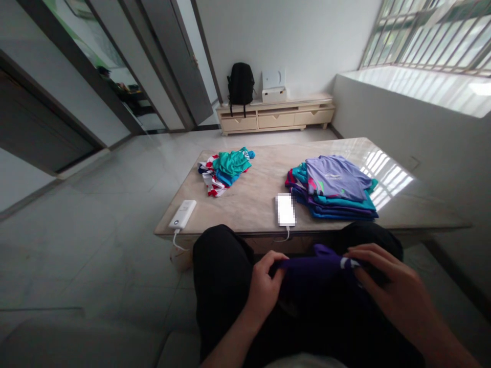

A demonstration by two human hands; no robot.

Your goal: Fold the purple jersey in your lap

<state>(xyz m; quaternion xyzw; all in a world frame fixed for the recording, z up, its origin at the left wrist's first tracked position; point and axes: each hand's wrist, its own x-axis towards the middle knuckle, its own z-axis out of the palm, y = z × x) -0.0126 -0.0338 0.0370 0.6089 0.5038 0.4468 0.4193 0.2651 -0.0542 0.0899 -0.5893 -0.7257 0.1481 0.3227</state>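
You sit facing a pale, glossy table (264, 176), with a purple garment (314, 271) held over your lap, below the table's near edge. Your left hand (266, 278) has its 9 o'clock end pinched between thumb and fingers; your right hand (391, 278) closes thumb and fingers on the 3 o'clock end, beside a white marking.

On the tabletop, at 1 o'clock from you, sits a folded stack of clothes (337, 179), lavender on top, with teal, purple and blue layers showing below. At 11 o'clock lies a loose heap of clothes (230, 166) in teal, blue, red and white. A phone (285, 209) with a blurred-out screen lies near the close edge at 12 o'clock, a white cable running off its near end. A white power bank (183, 214) lies at 10 o'clock by the table's corner, also cabled.

Past the table, at 12 o'clock, a low cream cabinet (274, 120) stands against the wall, bearing a black backpack (241, 84) and a white box (274, 94). A barred window (433, 38) at 1 o'clock throws bright reflections on the tabletop. A grey door (169, 56) stands at 11 o'clock; through an opening at 10 o'clock, a person (111, 82) shows. Shiny pale tiles (115, 204) cover the floor.
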